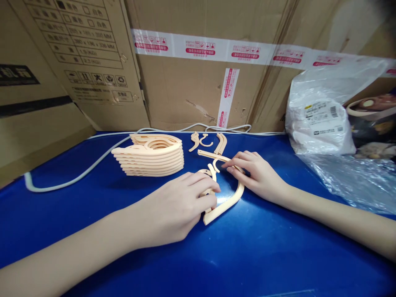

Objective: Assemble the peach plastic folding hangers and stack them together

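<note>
Cream plastic folding-hanger parts lie on the blue tabletop in the middle of the view. My left hand [188, 202] is closed over a hanger part [213, 171], its fingers curled down and covering most of it. A curved hanger arm [224, 208] runs just right of those fingers. My right hand [255, 171] is closed on the far part of that arm, with thumb and fingertips bent over it. A small hook [215, 166] lies between the two hands. Left of them stands a neat stack of folded hangers [151, 156].
Behind the hands lie another hook [206, 142], a small shaped piece [194, 141] and several short arms [220, 143]. A white cable [89, 167] runs along the back and left. Cardboard boxes [192, 90] wall the back. A white plastic bag [320, 119] and clear wrap [349, 181] sit at right.
</note>
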Demonstrator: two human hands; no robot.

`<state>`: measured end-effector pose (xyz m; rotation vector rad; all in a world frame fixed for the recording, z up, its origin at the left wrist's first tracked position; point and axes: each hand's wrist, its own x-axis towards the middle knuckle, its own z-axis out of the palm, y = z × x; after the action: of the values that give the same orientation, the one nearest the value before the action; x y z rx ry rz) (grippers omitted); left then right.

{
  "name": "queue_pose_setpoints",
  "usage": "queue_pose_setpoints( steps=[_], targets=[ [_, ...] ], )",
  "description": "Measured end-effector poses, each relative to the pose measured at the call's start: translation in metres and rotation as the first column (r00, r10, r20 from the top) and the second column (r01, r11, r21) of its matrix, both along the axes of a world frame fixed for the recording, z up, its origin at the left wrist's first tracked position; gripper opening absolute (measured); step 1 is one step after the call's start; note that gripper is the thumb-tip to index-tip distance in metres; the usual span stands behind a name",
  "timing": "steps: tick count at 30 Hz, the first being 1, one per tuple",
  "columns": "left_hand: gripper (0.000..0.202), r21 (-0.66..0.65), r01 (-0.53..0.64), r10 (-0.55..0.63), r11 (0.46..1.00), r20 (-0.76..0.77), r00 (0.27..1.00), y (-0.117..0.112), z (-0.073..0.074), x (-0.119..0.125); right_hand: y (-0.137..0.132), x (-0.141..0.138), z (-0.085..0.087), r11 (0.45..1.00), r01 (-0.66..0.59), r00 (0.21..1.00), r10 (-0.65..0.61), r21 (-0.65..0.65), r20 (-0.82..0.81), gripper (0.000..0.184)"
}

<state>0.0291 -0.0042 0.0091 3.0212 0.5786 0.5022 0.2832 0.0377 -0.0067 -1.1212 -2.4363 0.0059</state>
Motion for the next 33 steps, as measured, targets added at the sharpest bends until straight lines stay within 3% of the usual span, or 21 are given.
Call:
queue_pose_setpoints(
  steps=[6,19,24,33],
  targets=[
    [0.023,0.09,-0.052,0.052,0.995,-0.001,0.999,0.002,-0.002,0.002,-0.002,0.002,0.001,1.0,0.007,1.0,-0.007,-0.005,0.015,0.029],
    [0.031,0.067,-0.092,0.095,0.993,-0.039,0.995,0.002,0.002,0.001,-0.006,0.002,0.003,1.0,0.026,0.999,-0.025,-0.016,0.036,0.03],
    [0.021,0.009,-0.113,0.113,0.994,-0.011,0.993,-0.003,0.008,0.002,-0.007,0.003,0.003,1.0,0.025,0.999,-0.025,-0.016,0.037,0.03],
    [0.013,-0.021,-0.148,0.148,0.989,-0.014,0.989,-0.004,0.005,0.003,-0.007,0.004,0.001,1.0,0.028,0.999,-0.028,-0.003,0.045,0.032]
  ],
)
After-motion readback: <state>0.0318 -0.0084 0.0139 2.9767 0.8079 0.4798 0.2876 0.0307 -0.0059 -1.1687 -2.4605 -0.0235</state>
